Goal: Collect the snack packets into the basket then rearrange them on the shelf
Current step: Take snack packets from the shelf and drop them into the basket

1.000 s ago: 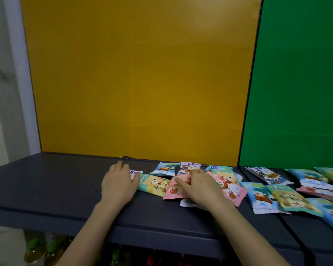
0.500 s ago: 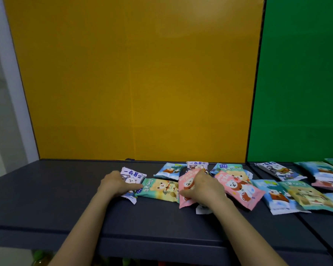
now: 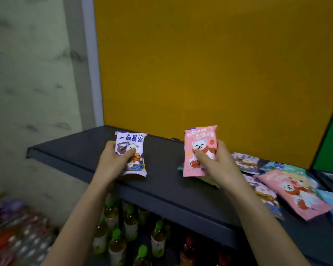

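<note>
**Two packets in hand, basket not in frame**

Under the shelf [image 3: 161, 189] front edge: green-capped drink bottles [image 3: 159, 239] standing upright in rows. Blurred bagged stock [image 3: 13, 227] sits low, off the shelf's left end. Neither is part of the job.

Above the shelf's left part: left hand [image 3: 112, 164] grips a lavender cat packet [image 3: 132, 146], thumb across the print, fingers behind. The packet is upright, face to camera, clear of the board.

Above the shelf's middle: right hand [image 3: 219, 166] grips a pink bear packet [image 3: 200, 143] the same way, thumb on the front, fingers round its right edge. It is also upright. Its lower edge hangs over a teal-yellow packet [image 3: 210, 180] that lies on the board.

My read on why:
- One pouch per hand means two per trip.
- A mid-body pinch stops a soft pouch from folding and keeps the print readable.

On the shelf's right part: the rest lie flat in a loose, overlapping heap, including a second pink bear packet [image 3: 294, 191] and pale ones [image 3: 246, 162] behind it. I judge these uncollected, so this looks like early collection phase.

The basket is not visible, so I can't place it relative to the shelf.

Behind the shelf: yellow back panel [image 3: 200, 64], with a green panel [image 3: 331, 143] at the right end.
</note>
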The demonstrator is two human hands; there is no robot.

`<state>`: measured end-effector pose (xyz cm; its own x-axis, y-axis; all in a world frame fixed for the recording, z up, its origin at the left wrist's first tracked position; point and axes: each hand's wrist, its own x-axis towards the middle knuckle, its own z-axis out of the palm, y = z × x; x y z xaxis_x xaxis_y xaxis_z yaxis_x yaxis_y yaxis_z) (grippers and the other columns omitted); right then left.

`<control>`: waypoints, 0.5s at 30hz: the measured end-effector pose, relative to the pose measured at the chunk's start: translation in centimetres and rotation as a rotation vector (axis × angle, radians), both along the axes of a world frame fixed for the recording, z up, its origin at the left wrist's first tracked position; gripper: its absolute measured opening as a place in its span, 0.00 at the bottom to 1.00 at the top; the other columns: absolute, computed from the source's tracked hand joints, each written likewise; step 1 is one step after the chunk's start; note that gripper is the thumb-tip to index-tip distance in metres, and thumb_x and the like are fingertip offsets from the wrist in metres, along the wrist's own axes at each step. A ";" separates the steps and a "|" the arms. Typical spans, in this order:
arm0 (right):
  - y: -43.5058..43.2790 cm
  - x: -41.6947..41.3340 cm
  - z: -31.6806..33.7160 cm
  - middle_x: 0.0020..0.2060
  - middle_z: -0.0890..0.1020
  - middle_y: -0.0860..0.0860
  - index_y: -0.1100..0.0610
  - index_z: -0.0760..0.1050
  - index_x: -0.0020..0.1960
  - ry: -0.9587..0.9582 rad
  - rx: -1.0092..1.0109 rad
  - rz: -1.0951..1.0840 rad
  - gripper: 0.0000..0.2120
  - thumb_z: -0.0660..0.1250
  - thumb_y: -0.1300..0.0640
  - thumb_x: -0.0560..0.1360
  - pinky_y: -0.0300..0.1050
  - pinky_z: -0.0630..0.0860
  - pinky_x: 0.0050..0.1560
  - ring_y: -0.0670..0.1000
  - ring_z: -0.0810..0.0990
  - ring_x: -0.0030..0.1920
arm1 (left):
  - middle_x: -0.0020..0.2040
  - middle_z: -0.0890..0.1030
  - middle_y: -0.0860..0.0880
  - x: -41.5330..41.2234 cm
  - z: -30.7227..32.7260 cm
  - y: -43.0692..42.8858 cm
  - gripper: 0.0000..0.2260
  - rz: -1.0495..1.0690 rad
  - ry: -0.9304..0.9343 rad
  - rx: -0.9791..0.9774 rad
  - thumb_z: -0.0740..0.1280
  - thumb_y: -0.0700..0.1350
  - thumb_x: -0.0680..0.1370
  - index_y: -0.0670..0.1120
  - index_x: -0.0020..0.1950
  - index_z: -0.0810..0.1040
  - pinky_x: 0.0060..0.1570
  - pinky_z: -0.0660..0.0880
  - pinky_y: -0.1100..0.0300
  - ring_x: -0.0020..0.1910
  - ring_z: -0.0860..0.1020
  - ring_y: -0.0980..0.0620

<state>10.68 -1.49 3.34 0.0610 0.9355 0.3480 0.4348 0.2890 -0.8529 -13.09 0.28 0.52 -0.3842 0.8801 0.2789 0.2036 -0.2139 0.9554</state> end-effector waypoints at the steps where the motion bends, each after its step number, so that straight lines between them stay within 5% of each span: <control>1: -0.2 -1.9 -0.2 0.54 0.79 0.52 0.55 0.66 0.61 0.046 -0.026 0.088 0.18 0.66 0.50 0.74 0.55 0.76 0.56 0.52 0.80 0.53 | 0.47 0.81 0.46 -1.5 -0.5 -1.3 0.08 0.055 -0.020 0.005 0.69 0.44 0.74 0.49 0.46 0.70 0.39 0.77 0.58 0.40 0.80 0.52; 4: -1.3 -8.1 -1.7 0.51 0.80 0.49 0.53 0.67 0.60 0.110 -0.124 0.354 0.18 0.67 0.51 0.74 0.46 0.78 0.50 0.48 0.81 0.49 | 0.42 0.79 0.48 -6.2 -2.6 -6.5 0.06 0.246 -0.088 -0.006 0.67 0.42 0.75 0.48 0.46 0.70 0.29 0.73 0.66 0.33 0.78 0.56; 8: -3.7 -17.1 -6.0 0.51 0.79 0.48 0.51 0.65 0.58 0.105 -0.264 0.660 0.15 0.66 0.53 0.75 0.38 0.77 0.41 0.46 0.81 0.48 | 0.44 0.78 0.46 -13.3 -7.4 -15.1 0.06 0.531 -0.169 -0.082 0.67 0.44 0.70 0.50 0.42 0.70 0.40 0.73 0.54 0.38 0.77 0.50; 12: -7.4 -25.7 -12.0 0.52 0.79 0.51 0.55 0.67 0.57 0.040 -0.391 0.855 0.14 0.67 0.54 0.75 0.39 0.78 0.41 0.48 0.81 0.48 | 0.39 0.74 0.47 -18.2 -12.5 -23.0 0.05 0.786 -0.277 -0.202 0.61 0.39 0.77 0.48 0.43 0.69 0.20 0.69 0.68 0.31 0.72 0.54; 15: -10.5 -31.4 -16.8 0.53 0.80 0.54 0.57 0.67 0.59 0.048 -0.553 0.970 0.15 0.67 0.58 0.74 0.39 0.80 0.40 0.52 0.82 0.49 | 0.41 0.74 0.48 -20.6 -16.3 -28.4 0.02 0.905 -0.355 -0.268 0.57 0.41 0.79 0.47 0.47 0.68 0.16 0.66 0.73 0.30 0.72 0.55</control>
<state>-20.70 -11.99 -13.46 -0.7766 0.6197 -0.1135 0.1938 0.0636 -0.9790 -33.73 -28.17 -15.73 -0.9615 0.2332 -0.1454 -0.1223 0.1107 0.9863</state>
